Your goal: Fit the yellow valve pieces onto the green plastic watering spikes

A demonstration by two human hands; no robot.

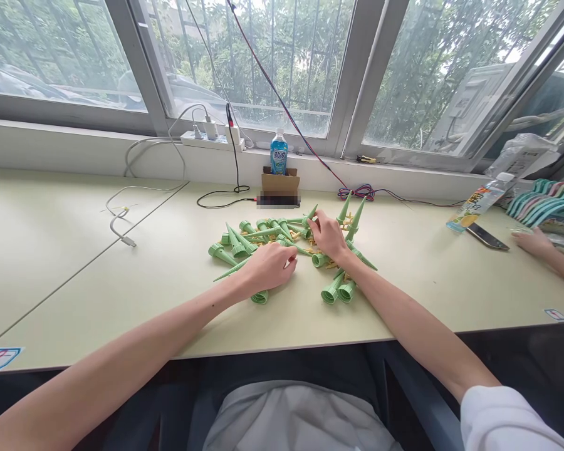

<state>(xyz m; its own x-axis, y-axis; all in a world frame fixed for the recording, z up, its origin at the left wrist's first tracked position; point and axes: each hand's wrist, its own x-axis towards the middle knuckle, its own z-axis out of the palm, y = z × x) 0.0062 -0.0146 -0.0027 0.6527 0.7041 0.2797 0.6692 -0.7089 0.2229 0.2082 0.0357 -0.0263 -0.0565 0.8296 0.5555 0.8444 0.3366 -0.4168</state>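
A pile of green cone-shaped plastic plant watering spikes (237,247) with ribbed caps lies on the table, and small yellow plastic pieces (345,222) are mixed in. My right hand (328,238) is closed at the pile's far side, its fingertips pinching a green spike (311,216) that points up. Over the near middle of the pile, my left hand (270,266) has its fingers curled down; whatever they hold is hidden. Two spikes (337,291) lie with their round open ends toward me, below my right wrist.
At the back stand a blue bottle (279,153), a small cardboard box (281,183) and a power strip (207,139) with cables. To the right are a tilted drink bottle (479,203), a phone (487,237), teal hangers-like items (543,203) and another person's hand (534,243).
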